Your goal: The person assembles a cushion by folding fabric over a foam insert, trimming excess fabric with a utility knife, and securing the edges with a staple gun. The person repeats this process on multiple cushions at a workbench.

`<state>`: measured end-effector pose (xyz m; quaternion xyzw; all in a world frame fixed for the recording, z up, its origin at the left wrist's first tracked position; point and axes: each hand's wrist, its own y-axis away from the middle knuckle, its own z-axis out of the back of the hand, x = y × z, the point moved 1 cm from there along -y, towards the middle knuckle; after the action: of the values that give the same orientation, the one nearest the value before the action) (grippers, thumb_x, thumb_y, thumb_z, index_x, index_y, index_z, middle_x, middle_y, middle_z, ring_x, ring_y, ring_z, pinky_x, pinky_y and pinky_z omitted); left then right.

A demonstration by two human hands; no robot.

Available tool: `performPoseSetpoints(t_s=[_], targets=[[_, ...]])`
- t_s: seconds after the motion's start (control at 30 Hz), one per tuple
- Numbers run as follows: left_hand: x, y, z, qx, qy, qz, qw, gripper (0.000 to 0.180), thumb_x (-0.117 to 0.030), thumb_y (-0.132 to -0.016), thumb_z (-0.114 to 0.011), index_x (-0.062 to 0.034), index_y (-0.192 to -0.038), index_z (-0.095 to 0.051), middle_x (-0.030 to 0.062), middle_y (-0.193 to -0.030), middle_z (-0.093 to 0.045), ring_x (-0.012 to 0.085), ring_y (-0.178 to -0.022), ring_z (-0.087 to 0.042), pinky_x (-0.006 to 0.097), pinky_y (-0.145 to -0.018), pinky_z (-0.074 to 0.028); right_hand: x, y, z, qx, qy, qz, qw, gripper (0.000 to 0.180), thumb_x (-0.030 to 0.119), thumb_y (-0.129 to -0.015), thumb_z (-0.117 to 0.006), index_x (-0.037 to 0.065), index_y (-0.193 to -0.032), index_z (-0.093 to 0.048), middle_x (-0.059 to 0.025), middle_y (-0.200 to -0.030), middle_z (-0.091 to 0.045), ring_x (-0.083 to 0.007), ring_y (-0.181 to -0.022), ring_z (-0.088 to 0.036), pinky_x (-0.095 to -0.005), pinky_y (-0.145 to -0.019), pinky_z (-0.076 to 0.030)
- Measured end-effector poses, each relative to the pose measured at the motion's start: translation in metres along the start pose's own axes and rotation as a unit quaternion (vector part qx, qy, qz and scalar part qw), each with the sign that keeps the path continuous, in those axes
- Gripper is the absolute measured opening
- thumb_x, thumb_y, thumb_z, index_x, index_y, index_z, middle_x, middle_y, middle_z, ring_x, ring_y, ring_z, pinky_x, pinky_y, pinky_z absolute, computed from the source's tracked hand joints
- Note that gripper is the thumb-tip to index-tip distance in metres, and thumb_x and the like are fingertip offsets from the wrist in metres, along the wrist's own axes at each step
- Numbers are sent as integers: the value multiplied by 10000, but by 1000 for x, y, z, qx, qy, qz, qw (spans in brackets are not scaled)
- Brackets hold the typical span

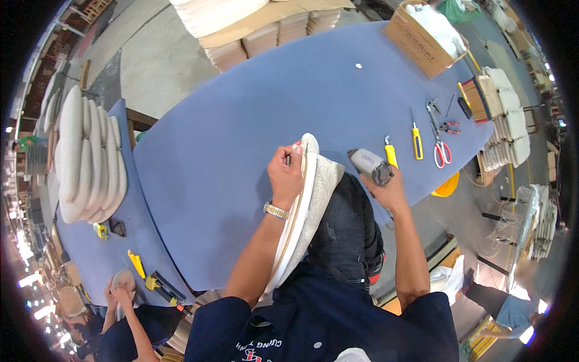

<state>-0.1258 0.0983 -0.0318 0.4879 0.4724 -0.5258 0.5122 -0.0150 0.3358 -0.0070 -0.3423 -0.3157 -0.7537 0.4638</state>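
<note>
We have the cushion [325, 188] propped against our thigh [347, 223], its tip over the blue table [229, 120], our left hand [286, 172] pinching its edge, though whether those fingers also hold something small is hard to tell. Our right hand [389, 190] grasps a grey tool [369, 163]; beyond lie a cutter [390, 153], screwdriver [417, 143], scissors [442, 155] and pliers [450, 127].

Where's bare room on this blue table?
Widest: blue table left of the left hand; also between that hand and the cardboard box, bar a white scrap. Crowded: the right side, with scissors, pliers and yellow-handled screwdriver.
</note>
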Motion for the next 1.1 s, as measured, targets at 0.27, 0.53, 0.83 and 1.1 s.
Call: performPoseSetpoints(t_s=[0.27, 0.53, 0.83, 1.1], targets=[[12, -18, 55, -8, -4, 64, 998, 240, -184, -1020, -669, 17, -894, -630, 164, -1102, -754, 94, -900, -651, 261, -802, -534, -111, -30, -40, -48, 92, 28, 994, 472, 217, -824, -767, 8, -1230, -644, -247, -1246, -620, -434, -1205, -577, -475, -1041, -469], [7, 4, 10, 3, 58, 68, 996, 231, -193, -1009, -679, 0, -894, -623, 167, -1172, -738, 115, -917, -638, 291, -844, -527, -183, -32, 8, -157, 274, -86, 945, 441, 289, -855, -776, 48, -1202, -648, -212, -1223, -619, -435, -1113, -600, -500, -958, -496], [-7, 22, -22, -20, -27, -6, 999, 220, -169, -987, -684, -1, -865, -612, 142, -1133, -750, 142, -932, -644, 323, -835, -513, -136, -41, 45, -101, -105, -77, 986, 253, 175, -983, -634, 33, -1187, -587, -119, -972, -699, -221, -847, -688, -348, -730, -558], [-4, 28, -25, -42, 13, -5, 999, 232, -174, -956, -704, 10, -830, -641, 132, -1104, -758, 178, -912, -681, 330, -821, -531, 66, 34, -8, 21, -314, -35, 949, 268, 149, -997, -600, 36, -1230, -531, -57, -823, -632, -122, -700, -628, -282, -574, -515]])
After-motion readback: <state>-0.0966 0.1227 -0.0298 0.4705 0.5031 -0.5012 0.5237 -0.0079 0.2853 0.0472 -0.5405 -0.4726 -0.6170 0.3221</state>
